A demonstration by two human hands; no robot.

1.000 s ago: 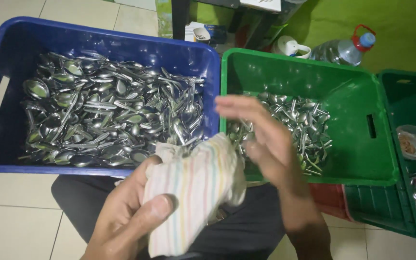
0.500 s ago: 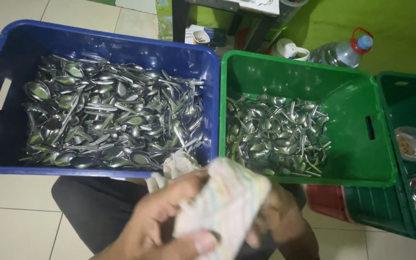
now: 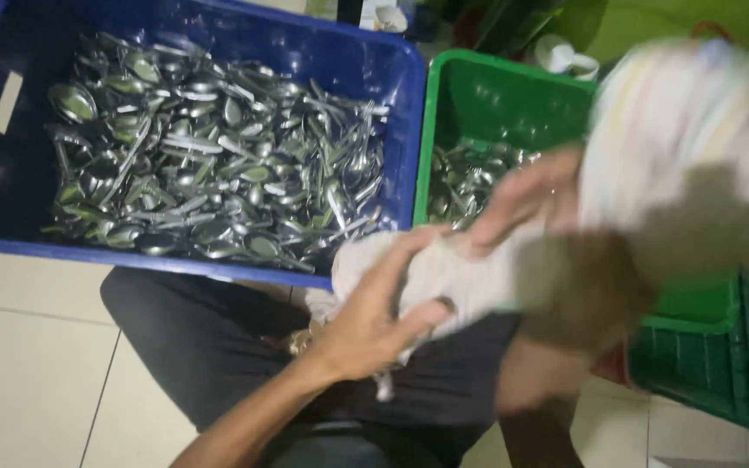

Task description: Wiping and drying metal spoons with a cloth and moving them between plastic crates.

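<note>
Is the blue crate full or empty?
Partly full: the blue crate holds a heap of metal spoons covering most of its floor, below the rim.

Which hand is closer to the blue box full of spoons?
The left hand. It sits just below the blue box at its near right corner, gripping the striped cloth. The right hand is further right, over the green box, blurred.
</note>
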